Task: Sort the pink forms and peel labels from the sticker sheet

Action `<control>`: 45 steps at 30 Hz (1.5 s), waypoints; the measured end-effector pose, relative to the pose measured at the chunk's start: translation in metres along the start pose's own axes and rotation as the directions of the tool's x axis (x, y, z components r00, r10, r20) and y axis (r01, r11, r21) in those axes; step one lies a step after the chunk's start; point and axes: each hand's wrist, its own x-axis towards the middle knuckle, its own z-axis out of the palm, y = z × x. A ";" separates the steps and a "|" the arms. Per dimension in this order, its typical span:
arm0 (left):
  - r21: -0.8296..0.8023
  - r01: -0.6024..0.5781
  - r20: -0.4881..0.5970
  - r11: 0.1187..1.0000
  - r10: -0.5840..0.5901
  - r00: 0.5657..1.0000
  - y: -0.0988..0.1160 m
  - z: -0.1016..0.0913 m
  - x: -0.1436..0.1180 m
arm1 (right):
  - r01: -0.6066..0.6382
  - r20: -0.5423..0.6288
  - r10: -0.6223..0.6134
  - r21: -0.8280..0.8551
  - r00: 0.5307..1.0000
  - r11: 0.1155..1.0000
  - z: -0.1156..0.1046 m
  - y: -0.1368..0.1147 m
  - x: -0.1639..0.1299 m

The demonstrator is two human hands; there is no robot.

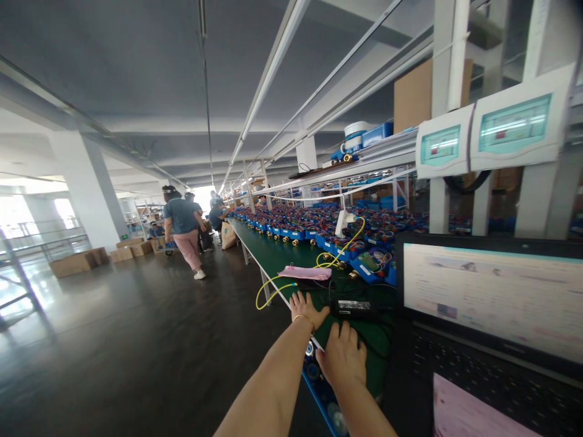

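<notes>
While both hands rest flat on the green tabletop (273, 255), nothing is picked up: the left hand (306, 308) lies with fingers spread and empty beside the black power adapter (353, 307), the right hand (342, 359) open nearer the laptop (489, 315). Blue meters (328, 233) sit untouched beyond.

1. A laptop (492, 303) stands open at the right, its screen lit.
2. A yellow cable (339, 252) loops over the green table (273, 255).
3. Blue devices (291, 233) line the table.
4. A person (184, 230) walks the aisle.
5. Cardboard boxes (77, 262) sit on the floor.
</notes>
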 end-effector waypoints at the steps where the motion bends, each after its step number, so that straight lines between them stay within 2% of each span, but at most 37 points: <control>1: -0.002 0.000 -0.002 1.000 0.000 1.000 0.000 0.000 0.000 | 0.000 0.001 0.000 -0.002 1.000 1.000 0.000 0.000 0.000; 17: -0.007 -0.012 -0.012 1.000 0.012 1.000 0.000 0.001 0.001 | -0.006 0.031 0.006 -0.012 1.000 1.000 -0.008 -0.001 0.000; 45: 0.006 -0.013 0.001 1.000 0.013 1.000 0.002 -0.003 -0.003 | -0.004 0.038 0.005 -0.017 0.999 1.000 -0.006 0.000 0.000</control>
